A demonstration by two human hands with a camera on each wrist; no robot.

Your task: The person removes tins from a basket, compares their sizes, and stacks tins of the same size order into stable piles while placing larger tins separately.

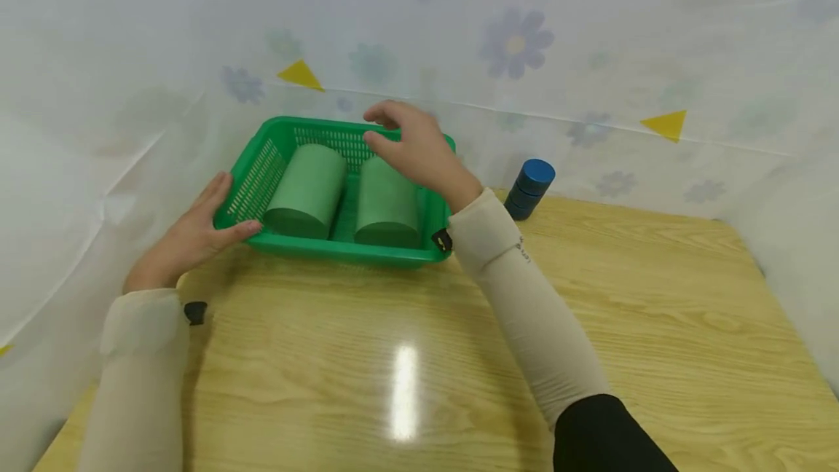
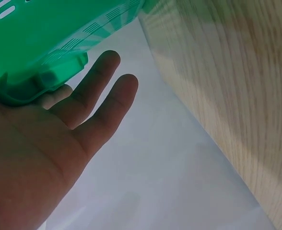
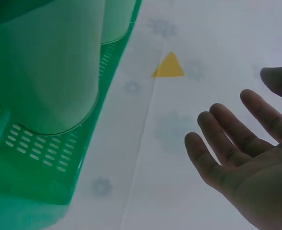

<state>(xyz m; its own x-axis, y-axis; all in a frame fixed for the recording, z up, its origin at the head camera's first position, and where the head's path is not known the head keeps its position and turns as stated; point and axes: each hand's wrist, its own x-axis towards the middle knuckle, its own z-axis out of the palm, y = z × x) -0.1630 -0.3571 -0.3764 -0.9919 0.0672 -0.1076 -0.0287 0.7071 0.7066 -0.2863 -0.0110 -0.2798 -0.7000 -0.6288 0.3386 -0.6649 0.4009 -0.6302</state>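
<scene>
A green plastic basket (image 1: 341,250) with slotted walls stands on the table near the wall. Two pale green cylinders, one on the left (image 1: 308,184) and one on the right (image 1: 387,202), lie side by side in it. My left hand (image 1: 197,235) touches the basket's front left corner, thumb along the rim and fingers spread outside; in the left wrist view two fingers reach out straight beside the wall. Over the basket's back right part hovers my right hand (image 1: 419,148), fingers loosely bent. The right wrist view shows that hand (image 3: 251,167) holding nothing.
To the basket's right stands a dark blue ridged cylinder (image 1: 527,188) with a brighter blue top. White flowered sheeting (image 1: 590,35) with yellow triangles rises behind the wood-grain table (image 1: 314,355). A bright light reflection lies on the tabletop.
</scene>
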